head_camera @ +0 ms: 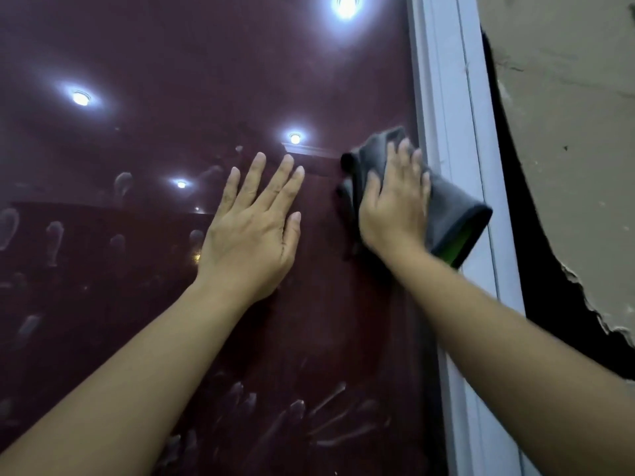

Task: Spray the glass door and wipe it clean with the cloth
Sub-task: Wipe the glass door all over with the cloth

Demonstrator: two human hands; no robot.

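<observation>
The glass door (pixel 171 80) fills most of the view — a dark, reddish pane that mirrors several round ceiling lights (pixel 346 5). Its pale frame (pixel 457 132) runs down the pane's right edge, and beyond the frame stands a rough wall (pixel 567 132) with a ragged, broken edge and a dark gap beside it.

The left hand (pixel 251 231) lies flat on the glass near the middle of the pane, fingers straight and spread, palm against the surface; its grip is spread and holds nothing.

The right hand (pixel 395 204) presses a grey cloth (pixel 450 207) against the glass just beside the frame, at about the same height as the left hand. Its fingers lie fairly straight over the cloth, pushing it onto the pane rather than pinching it. The cloth is bunched up, spilling out past the fingers above and to the right, where its lower corner overlaps the frame and shows a green edge.

Smudges (pixel 55 238) — pale finger-shaped marks — dot the glass left of the left hand, and longer streaks (pixel 326 407) lie low on the pane between the two forearms.
</observation>
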